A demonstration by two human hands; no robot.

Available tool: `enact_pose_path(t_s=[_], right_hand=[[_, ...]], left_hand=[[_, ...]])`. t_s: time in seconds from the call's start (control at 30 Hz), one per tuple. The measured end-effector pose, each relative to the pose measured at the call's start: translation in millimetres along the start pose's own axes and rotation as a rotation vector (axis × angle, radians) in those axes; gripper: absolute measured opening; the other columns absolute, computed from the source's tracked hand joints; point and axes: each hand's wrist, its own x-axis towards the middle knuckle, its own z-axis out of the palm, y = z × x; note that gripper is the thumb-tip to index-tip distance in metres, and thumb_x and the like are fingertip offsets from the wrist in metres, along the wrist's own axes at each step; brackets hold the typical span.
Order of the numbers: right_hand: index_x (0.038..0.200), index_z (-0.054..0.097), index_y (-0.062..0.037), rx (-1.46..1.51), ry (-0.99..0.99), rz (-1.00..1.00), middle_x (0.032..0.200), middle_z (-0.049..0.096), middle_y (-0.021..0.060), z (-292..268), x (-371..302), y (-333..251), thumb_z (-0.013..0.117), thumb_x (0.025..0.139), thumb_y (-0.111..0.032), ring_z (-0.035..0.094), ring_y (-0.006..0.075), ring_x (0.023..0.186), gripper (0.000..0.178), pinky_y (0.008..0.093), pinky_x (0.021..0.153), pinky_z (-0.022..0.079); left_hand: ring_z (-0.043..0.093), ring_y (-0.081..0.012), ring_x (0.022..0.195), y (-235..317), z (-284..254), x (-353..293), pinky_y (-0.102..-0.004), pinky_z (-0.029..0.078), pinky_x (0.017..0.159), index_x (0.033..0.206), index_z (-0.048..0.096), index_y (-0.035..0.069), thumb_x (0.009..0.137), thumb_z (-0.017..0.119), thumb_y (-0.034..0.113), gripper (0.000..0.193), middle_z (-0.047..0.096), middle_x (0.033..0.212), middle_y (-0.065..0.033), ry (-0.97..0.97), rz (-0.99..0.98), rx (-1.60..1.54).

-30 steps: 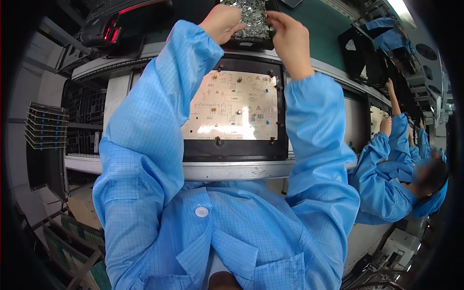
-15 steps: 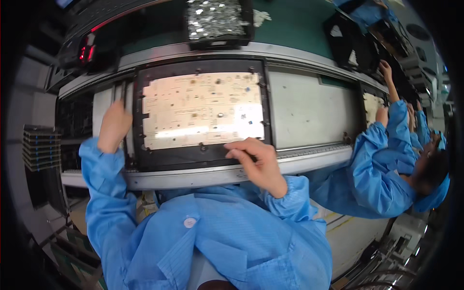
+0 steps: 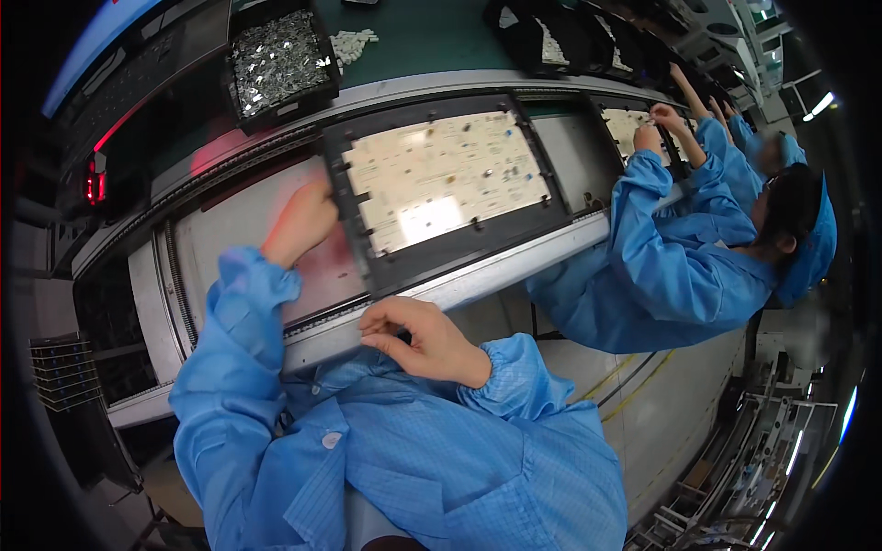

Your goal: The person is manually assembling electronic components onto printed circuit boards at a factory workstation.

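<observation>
A cream circuit board (image 3: 446,184) with small dark and blue parts lies in a black carrier frame (image 3: 413,264) on the conveyor. My left hand (image 3: 308,219), smeared by motion, is at the carrier's left edge under a red glow; its fingers are hidden, so I cannot tell whether it grips the edge. My right hand (image 3: 418,340) hovers over the near metal rail (image 3: 478,275), below the carrier's near left corner. Thumb and forefinger curl together there, and anything between them is too small to make out.
Beyond the conveyor, a black bin (image 3: 283,69) holds many shiny metal pieces beside a pile of white parts (image 3: 352,44). A red-lit device (image 3: 96,184) stands at left. To the right, a co-worker in blue (image 3: 680,248) handles another board (image 3: 627,131).
My view has turned. The carrier with its board now sits farther right, with bare conveyor plate showing to its left. My right hand has drawn back from the carrier's near edge.
</observation>
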Motion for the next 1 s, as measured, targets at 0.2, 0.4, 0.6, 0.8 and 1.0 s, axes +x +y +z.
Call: enact_pose_path(t_s=[0.2, 0.4, 0.6, 0.8, 1.0], right_hand=[[0.113, 0.064, -0.0003, -1.011, 0.754, -0.061, 0.086, 0.068, 0.0193, 31, 27, 6, 0.059, 0.094, -0.013, 0.067, 0.0336, 0.074, 0.023, 0.0394, 0.069, 0.053], [0.128, 0.059, -0.0043, -0.998, 0.707, 0.178, 0.078, 0.066, 0.0231, 58, 88, -16, 0.057, 0.096, -0.016, 0.063, 0.0408, 0.07, 0.034, 0.0459, 0.064, 0.049], [0.123, 0.063, -0.0016, 0.006, -0.653, -0.259, 0.09, 0.065, 0.0111, 326, 103, -48, 0.065, 0.089, 0.001, 0.063, 0.02, 0.079, 0.035, 0.0302, 0.073, 0.051], [0.127, 0.057, 0.0041, 0.066, -1.278, -0.367, 0.107, 0.065, 0.0168, 513, 66, -15, 0.068, 0.092, -0.016, 0.066, 0.0228, 0.095, 0.041, 0.0326, 0.079, 0.053], [0.128, 0.053, 0.0089, -0.016, -1.429, -0.398, 0.113, 0.06, 0.0253, 650, -13, -23, 0.068, 0.09, -0.027, 0.061, 0.0408, 0.103, 0.054, 0.0407, 0.089, 0.05]], left_hand=[[0.053, -0.0389, 0.125, -40, -47, -36, -0.0385, 0.038, 0.11, 0.136, 0.048, -0.008, 0.082, 0.041, -0.003, 0.055, 0.055, 0.132, -0.0307, -0.044, 0.229, 0.095], [0.033, -0.0316, 0.143, -83, -197, -312, -0.0394, 0.025, 0.118, 0.144, 0.045, 0.004, 0.092, 0.045, -0.002, 0.053, 0.038, 0.153, -0.0172, 0.604, 0.087, 0.224], [0.044, -0.0466, 0.126, -167, -183, -652, -0.0565, 0.03, 0.108, 0.138, 0.05, 0.003, 0.1, 0.051, 0.039, 0.052, 0.048, 0.139, -0.0267, 1.045, -1.232, 0.856], [0.034, -0.0538, 0.133, -117, -46, -855, -0.0617, 0.03, 0.109, 0.141, 0.047, 0.002, 0.099, 0.043, 0.048, 0.062, 0.04, 0.145, -0.0298, 1.256, -2.35, -0.054], [0.052, -0.0445, 0.124, -122, 43, -891, -0.0462, 0.039, 0.105, 0.131, 0.052, -0.011, 0.095, 0.049, 0.048, 0.069, 0.055, 0.132, -0.0306, 1.65, -2.107, -0.404]])
